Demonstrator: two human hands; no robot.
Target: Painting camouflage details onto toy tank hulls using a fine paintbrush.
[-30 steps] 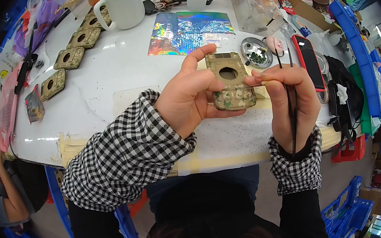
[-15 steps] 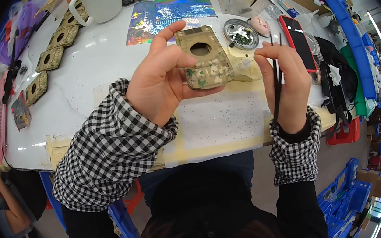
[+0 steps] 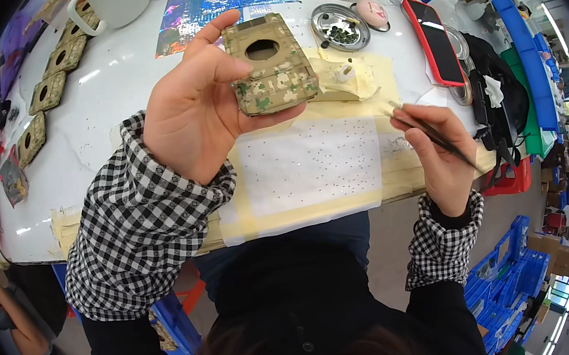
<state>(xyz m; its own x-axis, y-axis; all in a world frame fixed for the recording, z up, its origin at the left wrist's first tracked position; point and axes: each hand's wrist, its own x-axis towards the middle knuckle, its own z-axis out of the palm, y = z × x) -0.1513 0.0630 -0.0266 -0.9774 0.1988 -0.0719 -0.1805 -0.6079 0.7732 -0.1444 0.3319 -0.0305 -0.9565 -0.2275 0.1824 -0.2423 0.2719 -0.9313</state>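
My left hand (image 3: 186, 111) is closed round a camouflage-painted model tank hull (image 3: 277, 83), thumb on its top near the round hole and fingers underneath. The hull is held above the table, its top tilted toward me. In my right hand (image 3: 446, 166), a pair of dark tweezers (image 3: 443, 140) is pinched between thumb and fingers, tips pointing up and left. Whether the tips hold anything is too small to tell. Between the hands lies white paper (image 3: 302, 207) dotted with tiny dark specks, taped down at its edges. A yellowish tape-covered pad (image 3: 362, 86) with a small white piece sits beyond it.
A round metal dish (image 3: 365, 37) with dark green bits stands behind the pad, beside a pink rounded object (image 3: 371, 12). To the right lies a red-cased phone (image 3: 434, 41). Several similar camouflage hulls (image 3: 46, 91) line the left, near a white mug (image 3: 121, 7).
The right hand has dropped toward the table's near edge, and its tweezers have turned from upright to slanting up-left. The left hand still holds the hull. The whole view has shifted a little.
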